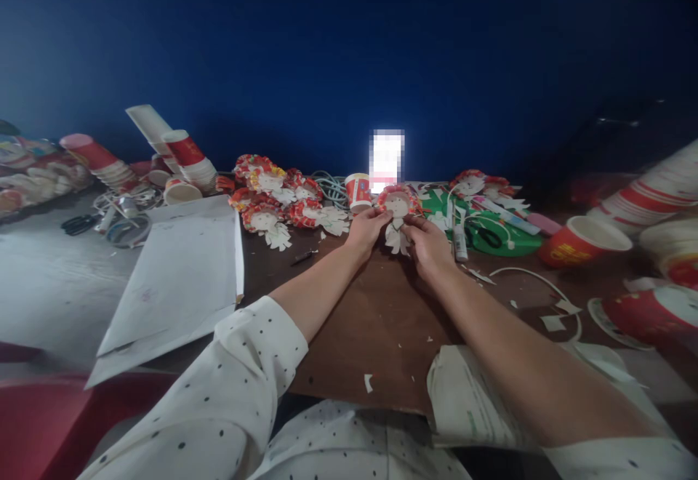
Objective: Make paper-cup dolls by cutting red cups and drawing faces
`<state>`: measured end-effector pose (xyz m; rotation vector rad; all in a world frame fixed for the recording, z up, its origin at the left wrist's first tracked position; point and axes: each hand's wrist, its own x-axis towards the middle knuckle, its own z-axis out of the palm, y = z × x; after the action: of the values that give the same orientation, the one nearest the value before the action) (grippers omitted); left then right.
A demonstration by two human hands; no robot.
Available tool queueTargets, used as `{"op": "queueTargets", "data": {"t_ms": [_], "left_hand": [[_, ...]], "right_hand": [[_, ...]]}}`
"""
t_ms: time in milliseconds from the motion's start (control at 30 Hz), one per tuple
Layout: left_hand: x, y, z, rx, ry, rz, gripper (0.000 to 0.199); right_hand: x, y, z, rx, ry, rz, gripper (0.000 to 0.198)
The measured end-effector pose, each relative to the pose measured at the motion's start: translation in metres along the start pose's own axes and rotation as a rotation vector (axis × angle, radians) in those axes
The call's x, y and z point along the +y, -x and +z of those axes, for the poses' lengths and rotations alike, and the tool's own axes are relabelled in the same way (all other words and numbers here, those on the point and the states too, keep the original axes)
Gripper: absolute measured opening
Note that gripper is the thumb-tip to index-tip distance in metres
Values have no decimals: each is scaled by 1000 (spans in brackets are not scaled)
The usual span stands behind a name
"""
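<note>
Between my two hands, above the brown table, is a paper doll [398, 206] with a round pale face, a red frilled rim and a white cut-paper body. My left hand [367, 230] pinches the left edge of its head. At the right side of its body, the fingers of my right hand [430, 247] are closed on it. Several similar paper dolls [267, 222] lie in a group to the left, and more dolls [483, 185] lie at the back right. Just behind my left hand stands a red and white paper cup [358, 193].
White sheets [174, 269] cover the table's left part. Black scissors [485, 234] rest on green material [512, 245] beside a glue tube [461, 240]. Stacked cups [188, 160] stand at back left; a red cup [583, 241] is at right. Paper scraps [368, 382] dot the brown table [376, 327].
</note>
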<state>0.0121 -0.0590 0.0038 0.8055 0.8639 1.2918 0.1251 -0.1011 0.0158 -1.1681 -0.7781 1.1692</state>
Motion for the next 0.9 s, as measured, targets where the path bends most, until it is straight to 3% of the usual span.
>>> {"op": "queueTargets", "data": {"t_ms": [200,400,900], "left_hand": [[6,2,0,21,3,16,24],[14,9,3,90,-139,6,16],[11,7,2,69,-181,-16,16]], "right_hand": [[-1,1,-3,-4,217,-72,31],[-3,-7,-15,-6,455,-126,33],[2,-7,-18,-68,410,-177,30]]}}
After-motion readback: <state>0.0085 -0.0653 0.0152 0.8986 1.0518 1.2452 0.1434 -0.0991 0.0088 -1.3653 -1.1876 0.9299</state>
